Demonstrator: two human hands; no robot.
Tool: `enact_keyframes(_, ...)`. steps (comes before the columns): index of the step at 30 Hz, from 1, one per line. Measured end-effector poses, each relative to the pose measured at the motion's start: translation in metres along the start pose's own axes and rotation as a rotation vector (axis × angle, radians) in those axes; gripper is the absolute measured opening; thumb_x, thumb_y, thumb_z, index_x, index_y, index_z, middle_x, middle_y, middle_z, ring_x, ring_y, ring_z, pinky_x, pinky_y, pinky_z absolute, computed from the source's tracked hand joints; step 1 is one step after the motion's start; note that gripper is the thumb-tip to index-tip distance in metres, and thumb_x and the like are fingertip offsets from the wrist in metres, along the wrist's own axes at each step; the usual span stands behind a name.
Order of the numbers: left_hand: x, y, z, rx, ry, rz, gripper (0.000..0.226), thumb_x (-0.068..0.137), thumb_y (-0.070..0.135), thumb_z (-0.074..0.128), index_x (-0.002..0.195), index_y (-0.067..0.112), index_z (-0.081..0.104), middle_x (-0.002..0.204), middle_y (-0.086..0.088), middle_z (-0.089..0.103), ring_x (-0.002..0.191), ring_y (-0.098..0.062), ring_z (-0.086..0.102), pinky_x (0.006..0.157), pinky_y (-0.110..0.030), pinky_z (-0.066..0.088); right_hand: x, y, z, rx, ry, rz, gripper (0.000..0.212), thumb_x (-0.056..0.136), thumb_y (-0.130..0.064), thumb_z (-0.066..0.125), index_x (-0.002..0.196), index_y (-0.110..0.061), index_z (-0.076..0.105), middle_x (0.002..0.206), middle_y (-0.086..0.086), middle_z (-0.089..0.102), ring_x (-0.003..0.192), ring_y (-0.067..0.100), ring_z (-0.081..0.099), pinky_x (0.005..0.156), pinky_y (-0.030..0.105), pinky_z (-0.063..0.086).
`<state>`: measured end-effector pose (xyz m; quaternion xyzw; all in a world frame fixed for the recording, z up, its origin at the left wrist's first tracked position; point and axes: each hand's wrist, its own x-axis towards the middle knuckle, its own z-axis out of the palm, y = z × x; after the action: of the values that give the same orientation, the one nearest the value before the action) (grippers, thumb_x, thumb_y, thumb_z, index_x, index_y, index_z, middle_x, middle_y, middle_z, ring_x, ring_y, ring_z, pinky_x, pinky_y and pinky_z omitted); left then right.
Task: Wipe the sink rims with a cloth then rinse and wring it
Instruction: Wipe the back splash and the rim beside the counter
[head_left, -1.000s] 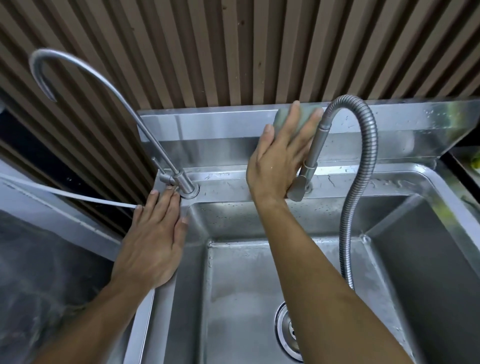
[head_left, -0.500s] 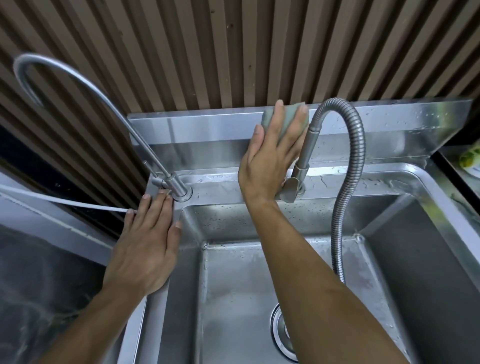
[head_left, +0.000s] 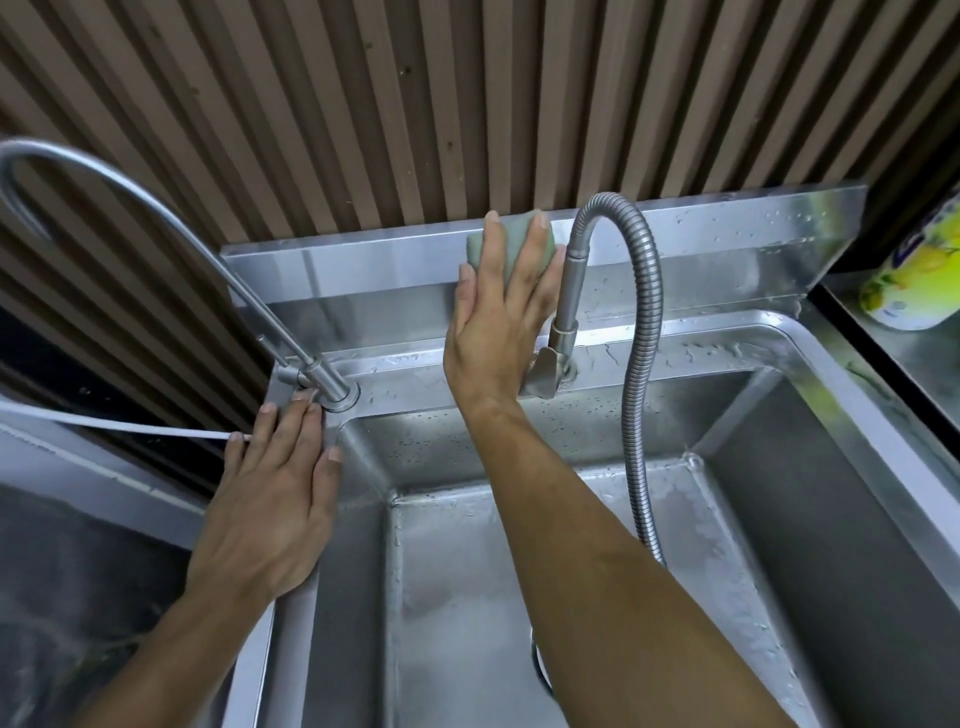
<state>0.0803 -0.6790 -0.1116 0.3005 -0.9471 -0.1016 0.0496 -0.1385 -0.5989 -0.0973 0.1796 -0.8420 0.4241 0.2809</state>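
My right hand (head_left: 498, 322) presses a folded grey-green cloth (head_left: 540, 244) flat against the upright steel backsplash (head_left: 374, 270) of the sink, just left of the flexible hose tap (head_left: 644, 312). The fingers are spread over the cloth and only its top edge shows. My left hand (head_left: 270, 499) lies flat, holding nothing, on the sink's left rim (head_left: 291, 649), its fingertips touching the base of the thin gooseneck tap (head_left: 332, 389). The wet steel basin (head_left: 467, 597) lies below, its drain hidden behind my right forearm.
A ribbed brown wall (head_left: 415, 104) rises behind the sink. A white tube (head_left: 104, 421) runs in from the left to my left hand. A yellow-green bottle (head_left: 919, 270) stands on the counter at the right. A dark counter (head_left: 78, 597) adjoins the sink on the left.
My right hand has slid the cloth leftward along the top of the backsplash, away from the hose tap. My left hand has stayed on the rim.
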Motion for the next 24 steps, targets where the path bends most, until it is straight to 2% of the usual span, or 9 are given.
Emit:
enact_keyframes(2,-0.002,0.0,0.0,-0.001,0.014,0.022,0.08,0.098,0.057,0.0,0.162,0.015,0.024,0.171,0.006,0.015,0.158,-0.013,0.0,0.128,-0.039,-0.001,0.001,0.0,0.0,0.028,0.009,-0.018,0.049,0.112,-0.03,0.036,0.16,-0.018,0.036,0.171,0.016,0.016,0.155,0.026,0.001,0.129,0.036,0.002)
enact_keyframes(4,-0.007,0.002,-0.002,0.013,0.074,0.078,0.075,0.102,0.051,0.006,0.155,0.011,0.041,0.163,-0.002,0.039,0.156,-0.024,0.022,0.128,-0.044,0.009,0.002,0.003,-0.003,0.109,0.0,-0.029,0.048,0.112,-0.021,0.037,0.159,-0.012,0.037,0.171,0.016,0.017,0.157,0.026,0.002,0.127,0.026,-0.01)
enact_keyframes(7,-0.014,0.007,-0.007,0.041,0.212,0.187,0.062,0.106,0.038,0.019,0.138,0.009,0.063,0.14,-0.007,0.065,0.139,-0.03,0.052,0.125,-0.048,0.02,-0.007,-0.001,-0.014,0.273,-0.123,-0.067,0.046,0.112,-0.017,0.037,0.158,-0.008,0.037,0.171,0.011,0.023,0.159,0.029,0.008,0.132,0.039,0.008)
enact_keyframes(9,-0.012,0.012,-0.01,0.006,0.265,0.244,0.057,0.106,0.034,0.024,0.134,0.009,0.067,0.136,-0.005,0.068,0.135,-0.025,0.057,0.125,-0.048,0.021,-0.021,-0.011,-0.027,0.367,-0.219,-0.14,0.044,0.111,-0.015,0.039,0.154,-0.006,0.042,0.167,0.01,0.031,0.157,0.029,0.021,0.13,0.04,0.018)
enact_keyframes(12,-0.004,0.026,-0.018,-0.076,0.268,0.262,0.055,0.107,0.034,0.024,0.137,0.012,0.065,0.139,-0.003,0.065,0.138,-0.021,0.053,0.126,-0.045,0.018,-0.042,-0.027,-0.067,0.506,-0.255,-0.187,0.04,0.11,-0.012,0.042,0.147,0.0,0.05,0.161,0.013,0.041,0.149,0.028,0.037,0.123,0.043,0.032)
enact_keyframes(14,0.004,0.041,-0.024,-0.09,0.259,0.274,0.055,0.108,0.036,0.023,0.14,0.014,0.062,0.144,-0.001,0.062,0.141,-0.019,0.05,0.127,-0.043,0.016,-0.051,-0.031,-0.116,0.575,-0.239,-0.207,0.041,0.109,-0.012,0.041,0.146,0.002,0.05,0.16,0.015,0.042,0.15,0.026,0.038,0.124,0.039,0.031)
enact_keyframes(19,0.031,0.091,-0.041,-0.078,0.212,0.322,0.062,0.107,0.044,0.018,0.158,0.016,0.037,0.165,-0.001,0.034,0.156,-0.019,0.022,0.128,-0.038,0.007,-0.032,0.015,-0.244,0.372,0.038,-0.41,0.036,0.108,-0.01,0.039,0.14,0.003,0.047,0.154,0.017,0.038,0.151,0.022,0.036,0.121,0.037,0.033)
enact_keyframes(21,0.046,0.114,-0.045,-0.065,0.215,0.352,0.064,0.106,0.044,0.018,0.163,0.015,0.022,0.171,-0.002,0.017,0.159,-0.019,0.007,0.128,-0.037,0.002,0.002,0.04,-0.253,0.283,0.151,-0.4,0.035,0.108,-0.009,0.04,0.14,0.004,0.045,0.152,0.021,0.037,0.149,0.024,0.036,0.122,0.038,0.031)
enact_keyframes(24,0.074,0.147,-0.047,0.002,0.246,0.396,0.061,0.109,0.037,0.022,0.164,0.015,0.01,0.173,-0.002,0.0,0.159,-0.02,-0.007,0.126,-0.036,-0.004,0.04,0.068,-0.217,0.246,0.108,-0.346,0.038,0.106,-0.002,0.047,0.142,0.008,0.048,0.155,0.025,0.038,0.148,0.032,0.036,0.124,0.048,0.032)
